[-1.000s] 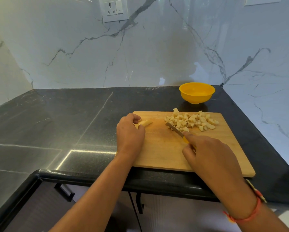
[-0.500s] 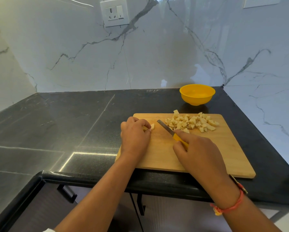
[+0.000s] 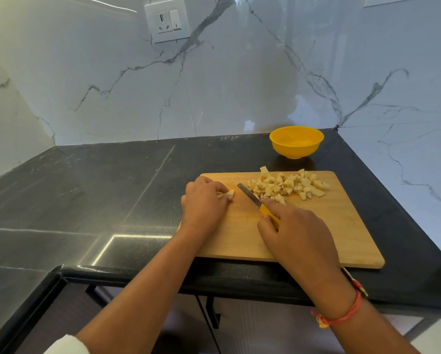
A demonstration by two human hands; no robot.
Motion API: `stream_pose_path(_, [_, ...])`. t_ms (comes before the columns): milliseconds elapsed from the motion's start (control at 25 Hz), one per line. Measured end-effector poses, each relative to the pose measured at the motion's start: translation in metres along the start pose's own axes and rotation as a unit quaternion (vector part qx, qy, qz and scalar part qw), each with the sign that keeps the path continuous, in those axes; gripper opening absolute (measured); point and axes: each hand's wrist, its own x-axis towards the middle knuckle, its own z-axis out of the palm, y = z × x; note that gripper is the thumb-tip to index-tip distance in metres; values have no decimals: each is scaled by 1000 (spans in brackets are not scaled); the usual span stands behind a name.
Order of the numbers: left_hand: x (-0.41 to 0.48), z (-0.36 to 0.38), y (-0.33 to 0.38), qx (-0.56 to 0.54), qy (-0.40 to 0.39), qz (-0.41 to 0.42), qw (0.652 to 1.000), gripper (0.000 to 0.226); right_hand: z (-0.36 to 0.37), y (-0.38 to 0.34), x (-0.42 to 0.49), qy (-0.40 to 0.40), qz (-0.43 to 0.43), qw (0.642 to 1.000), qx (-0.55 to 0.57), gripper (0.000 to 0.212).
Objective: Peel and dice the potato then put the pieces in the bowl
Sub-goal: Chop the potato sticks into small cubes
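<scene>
Dicing's nearly done: left hand pinches the last potato strip left of the diced pile, right hand clamps the knife, so next comes a careful chop near those fingertips.

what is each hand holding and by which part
Right hand holds the knife by its yellow handle. Left hand pins the last potato piece to the board with its fingertips on top.

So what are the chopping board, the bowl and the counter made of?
The chopping board looks like pale wood with a matte finish and faint grain. The yellow bowl seems to be plastic: evenly coloured, smooth, slightly translucent. The black countertop looks like polished stone, perhaps granite, glossy with light reflections and fine speckling.
</scene>
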Motion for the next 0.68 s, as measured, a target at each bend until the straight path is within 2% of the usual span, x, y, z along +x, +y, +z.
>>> stream_pose_path(200, [-9,-2,4,-9,-11,37,999,22,1,1,1,3,-5,1000,0,45])
stream_pose_path(360, [-12,-4,5,45,-14,44,998,26,1,-1,-1,3,-12,1000,-9,44])
stream_pose_path(680, [-15,-4,4,-8,-5,21,1000,15,-1,-6,-1,-8,-20,1000,-22,44])
